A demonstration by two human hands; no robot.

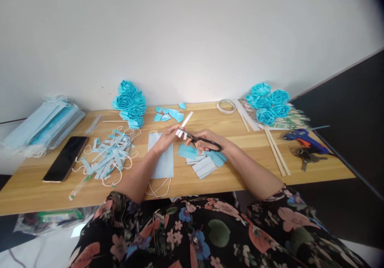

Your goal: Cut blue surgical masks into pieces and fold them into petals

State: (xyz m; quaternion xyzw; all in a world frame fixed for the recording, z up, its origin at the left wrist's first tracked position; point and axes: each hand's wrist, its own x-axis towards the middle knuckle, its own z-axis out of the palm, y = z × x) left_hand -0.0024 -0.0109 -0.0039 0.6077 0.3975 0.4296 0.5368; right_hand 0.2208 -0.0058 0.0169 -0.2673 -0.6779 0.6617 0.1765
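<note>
White strip (187, 119): held above the middle of the table (235, 177), sloping up to the right, upper end free, short white tabs at the lower end. Pinched in left hand (168, 138), thumb and fingers closed on it. Right hand (206, 137) with fingers curled around the handles of black scissors (194, 139); blades pointing left, at the tabs; cannot tell how far apart. Partly hidden by left forearm: face mask (163, 163), flat on table. Below right hand: overlapping cut pieces (205, 168), blue and white. Beyond the hands: small blue scraps (168, 115). Left of mask: tangled heap of trimmings (111, 156), then phone (66, 159). Far right: glue gun (306, 137) just beside keys (304, 156).
</note>
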